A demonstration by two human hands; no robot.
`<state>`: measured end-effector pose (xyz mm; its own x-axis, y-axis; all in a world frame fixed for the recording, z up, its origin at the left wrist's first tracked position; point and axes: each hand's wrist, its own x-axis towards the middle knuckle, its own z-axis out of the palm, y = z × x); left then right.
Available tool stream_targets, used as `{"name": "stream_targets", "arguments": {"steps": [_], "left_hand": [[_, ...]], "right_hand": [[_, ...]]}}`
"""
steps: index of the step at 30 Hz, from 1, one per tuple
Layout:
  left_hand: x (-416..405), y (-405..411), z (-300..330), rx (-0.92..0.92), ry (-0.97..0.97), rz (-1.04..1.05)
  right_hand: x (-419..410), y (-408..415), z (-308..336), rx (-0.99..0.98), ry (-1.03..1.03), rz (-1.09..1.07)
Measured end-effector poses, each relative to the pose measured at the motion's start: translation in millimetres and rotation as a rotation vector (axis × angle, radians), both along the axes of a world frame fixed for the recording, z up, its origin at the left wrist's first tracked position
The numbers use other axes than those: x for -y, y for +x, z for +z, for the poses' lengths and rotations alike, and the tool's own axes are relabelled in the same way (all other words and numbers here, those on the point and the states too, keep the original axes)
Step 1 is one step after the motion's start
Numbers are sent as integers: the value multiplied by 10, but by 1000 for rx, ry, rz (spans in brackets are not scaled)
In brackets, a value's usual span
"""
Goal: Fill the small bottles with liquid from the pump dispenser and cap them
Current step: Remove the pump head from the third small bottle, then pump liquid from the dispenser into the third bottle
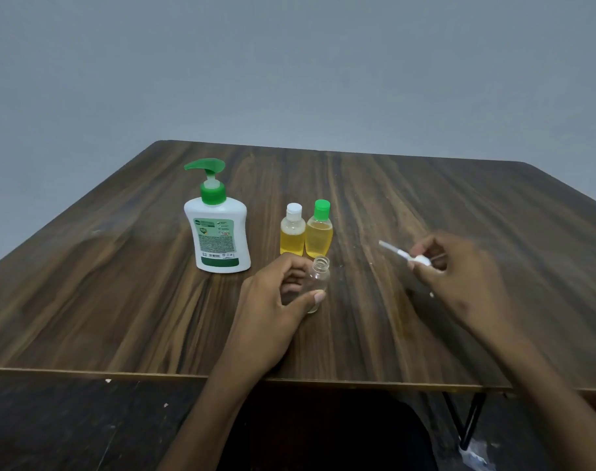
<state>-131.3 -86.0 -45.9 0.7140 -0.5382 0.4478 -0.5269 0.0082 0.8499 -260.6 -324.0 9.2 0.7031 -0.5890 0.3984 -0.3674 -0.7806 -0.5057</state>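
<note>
Hands work over a dark, streaked wood-grain table (425, 205). The left hand (272, 307) curls thumb and fingers around a small clear plastic bottle (318, 278), uncapped, its threaded neck open, standing near the table's middle. The right hand (459, 277), blurred, pinches a white spray cap (419, 260) with a thin dip tube pointing up and left, held apart from the bottle. Just behind stand two capped bottles of yellow liquid, side by side: a white-capped bottle (292, 229) and a green-capped bottle (319, 229). Left of them stands the smooth white pump dispenser (218, 229) with its green nozzle.
</note>
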Motion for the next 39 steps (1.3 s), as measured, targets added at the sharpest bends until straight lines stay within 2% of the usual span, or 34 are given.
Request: {"name": "stream_targets", "arguments": {"steps": [7,13,17,19,21,24,29,33,39], "left_hand": [[7,0,3,-34,-12,17],[-89,-75,87,-66,-162,70],[-469,-87,203,1,-254,170],[-746,43,254,69,-309,288],[-993,250,293,150,-351,441],[-1160,609,327,264,-311,608],[-1081,1021,328,423,-198,611],[-992,1072,264,512,-180,582],[-959,1134,218,547,-112,597]], "right_hand": [[-127,20,-220,45,32,-37],[-246,-8,-161,-13,-43,-51],[-104,-28,-100,-11,-76,-12],[-80,33,65,-12,-168,31],[-341,226,404,74,-167,84],[-964,653,984,178,-236,247],[-1429,1663,1331,222,-274,447],[-1587,2291,1321,170,-90,464],[-1568,2629,1120,126,223,441]]}}
